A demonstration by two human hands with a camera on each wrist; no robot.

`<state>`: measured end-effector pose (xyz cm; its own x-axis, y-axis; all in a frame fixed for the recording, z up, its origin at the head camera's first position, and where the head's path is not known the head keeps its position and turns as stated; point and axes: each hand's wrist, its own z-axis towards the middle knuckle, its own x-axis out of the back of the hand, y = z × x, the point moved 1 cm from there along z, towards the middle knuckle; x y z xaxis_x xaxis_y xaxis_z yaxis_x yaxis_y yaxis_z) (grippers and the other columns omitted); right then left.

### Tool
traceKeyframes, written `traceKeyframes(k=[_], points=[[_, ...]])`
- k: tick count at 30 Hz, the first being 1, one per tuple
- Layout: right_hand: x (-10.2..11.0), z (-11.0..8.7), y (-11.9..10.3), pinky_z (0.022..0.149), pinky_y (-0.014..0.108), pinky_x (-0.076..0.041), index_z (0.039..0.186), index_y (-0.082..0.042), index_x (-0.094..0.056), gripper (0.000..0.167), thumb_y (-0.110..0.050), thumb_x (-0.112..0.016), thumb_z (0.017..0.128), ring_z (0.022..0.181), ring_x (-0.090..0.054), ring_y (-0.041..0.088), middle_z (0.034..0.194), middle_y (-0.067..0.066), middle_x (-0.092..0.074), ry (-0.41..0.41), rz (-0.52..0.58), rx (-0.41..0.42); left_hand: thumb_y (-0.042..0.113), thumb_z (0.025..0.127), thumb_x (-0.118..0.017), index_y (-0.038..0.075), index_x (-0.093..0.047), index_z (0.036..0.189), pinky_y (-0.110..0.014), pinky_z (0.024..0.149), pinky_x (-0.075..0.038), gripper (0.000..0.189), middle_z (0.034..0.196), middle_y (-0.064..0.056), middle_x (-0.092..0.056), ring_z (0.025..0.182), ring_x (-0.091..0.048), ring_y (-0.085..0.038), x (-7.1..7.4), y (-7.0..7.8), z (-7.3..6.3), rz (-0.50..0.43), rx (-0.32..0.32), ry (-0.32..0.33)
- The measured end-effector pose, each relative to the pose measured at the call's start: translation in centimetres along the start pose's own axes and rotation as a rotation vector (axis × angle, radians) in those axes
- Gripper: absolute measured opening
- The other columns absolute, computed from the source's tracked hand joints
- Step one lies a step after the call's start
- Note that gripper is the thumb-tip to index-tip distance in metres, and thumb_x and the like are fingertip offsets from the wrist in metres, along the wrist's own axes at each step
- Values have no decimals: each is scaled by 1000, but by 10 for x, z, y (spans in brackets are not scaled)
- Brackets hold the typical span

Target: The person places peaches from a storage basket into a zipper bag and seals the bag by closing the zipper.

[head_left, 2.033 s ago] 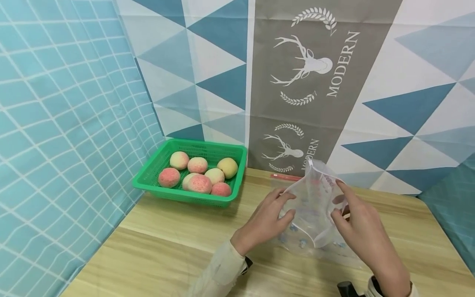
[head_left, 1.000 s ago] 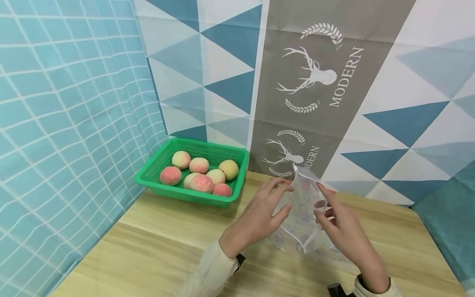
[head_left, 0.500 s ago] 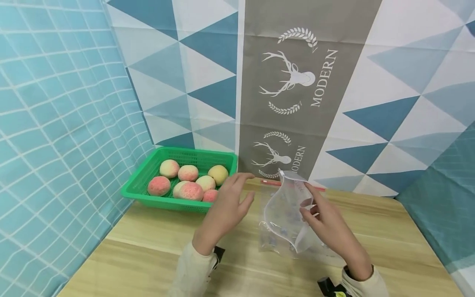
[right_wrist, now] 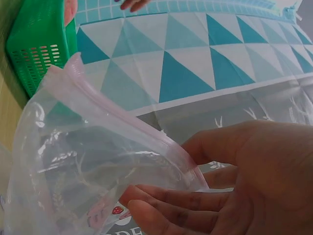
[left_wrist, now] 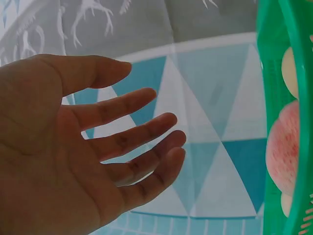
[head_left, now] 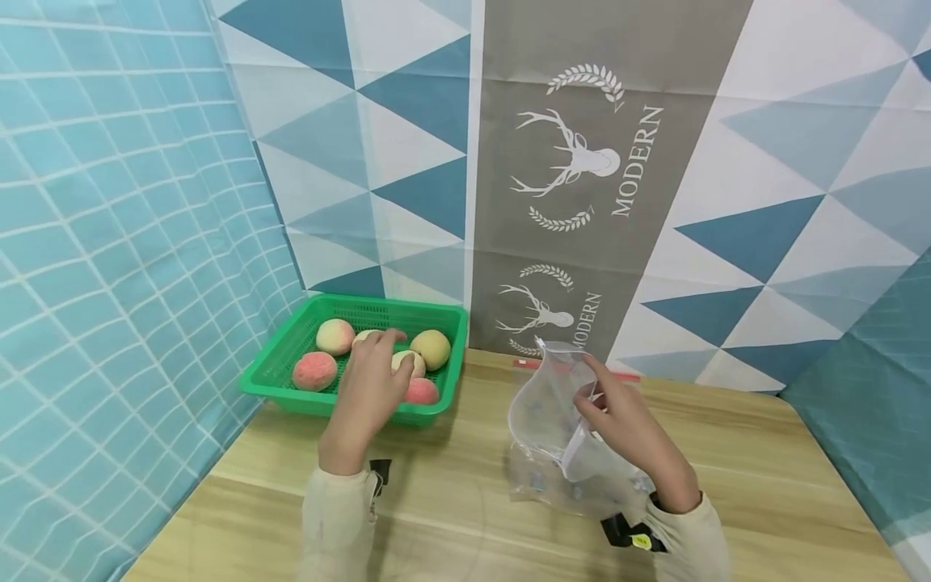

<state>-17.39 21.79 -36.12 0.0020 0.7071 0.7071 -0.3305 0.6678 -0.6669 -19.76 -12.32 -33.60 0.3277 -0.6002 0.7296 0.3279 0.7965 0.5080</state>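
- Half a second on, the left hand has gone from beside the right front corner of the green basket to above the fruits in it; the right hand has stayed at the clear bag.
- Such a reach seems best made from above, with the palm lowered until thumb and fingers can settle round one fruit's sides without rolling its neighbours.
- Light pressure would probably suffice, since the fruits look rounded and easy to cup.
- Meanwhile the bag's mouth is best kept gaping; its film looks limp enough to fold inward if the right hand slackens.
- Left hand: empty, fingers parted and gently bent, thumb well away from them; the left wrist view shows the fingertips apart from the fruits.
- Right hand: grasping the edge of the bag's mouth between thumb and fingers.
- On the table, the bag is right of the basket, its mouth open; the visible fruits lie inside the basket.
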Motion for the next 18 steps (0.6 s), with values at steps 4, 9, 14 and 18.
traceKeyframes(k=[4,9,14,18], points=[[2,-1,5,64,28,-54,156,1,-20,67,-10,-54,100,83,-68,16,104,14,-68,-24,17,-20,16,98,-61,-3,-63,122,-55,92,-49,31,123,-24,-60,113,-56,-40,-1,-11,-1,-7,14,-22],[9,-4,9,65,30,-54,157,0,-17,69,-13,-55,101,84,-67,16,104,14,-66,-37,32,-25,18,99,-59,-1,-61,122,-53,86,-50,30,122,-23,-59,109,-56,-38,-2,-21,0,-12,50,-54],[11,-4,11,65,30,-53,157,1,-17,70,-16,-57,102,83,-67,16,103,13,-66,-33,10,-11,17,99,-57,-2,-59,126,-53,85,-51,33,126,-24,-57,113,-54,-40,-3,-29,4,3,85,-83],[6,0,13,67,30,-54,156,1,-18,69,-16,-57,102,86,-68,18,105,15,-67,-38,5,0,17,99,-55,-2,-58,128,-53,88,-48,35,127,-24,-57,110,-53,-45,-9,-42,0,25,142,-110]])
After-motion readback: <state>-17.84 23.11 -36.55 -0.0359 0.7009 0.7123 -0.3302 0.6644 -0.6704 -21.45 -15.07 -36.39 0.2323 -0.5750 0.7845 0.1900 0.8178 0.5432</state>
